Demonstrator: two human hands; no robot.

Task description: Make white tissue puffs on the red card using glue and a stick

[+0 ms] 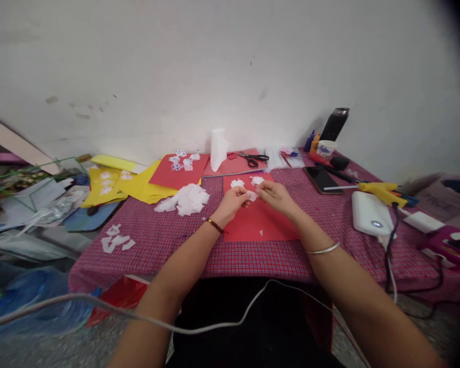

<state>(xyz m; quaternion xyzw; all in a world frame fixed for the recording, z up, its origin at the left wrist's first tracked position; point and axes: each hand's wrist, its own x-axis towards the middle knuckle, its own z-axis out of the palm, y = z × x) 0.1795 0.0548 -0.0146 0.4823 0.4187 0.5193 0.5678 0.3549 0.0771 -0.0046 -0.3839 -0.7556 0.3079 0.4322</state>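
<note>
Over a red paper sheet (pixel 264 225), my left hand (pixel 233 202) pinches a small white paper piece (pixel 252 196) between thumb and fingers. Close beside it is my right hand (pixel 278 198), its fingertips pressed together at the piece's edge; what they grip is too small to make out. Just beyond my hands, two white paper flowers (pixel 237 183) lie on the red sheet. A tiny white scrap (pixel 261 233) rests on its near part. To the left is a pile of white paper pieces (pixel 191 199) on the checked cloth.
Black scissors (pixel 253 159) and a white paper roll (pixel 218 149) are at the back. Decorated red and yellow sheets (pixel 107 186) lie left. At right are a phone (pixel 322 180), a yellow glue gun (pixel 381 192) and a white power bank (pixel 371 212). A cable (pixel 214 327) crosses the foreground.
</note>
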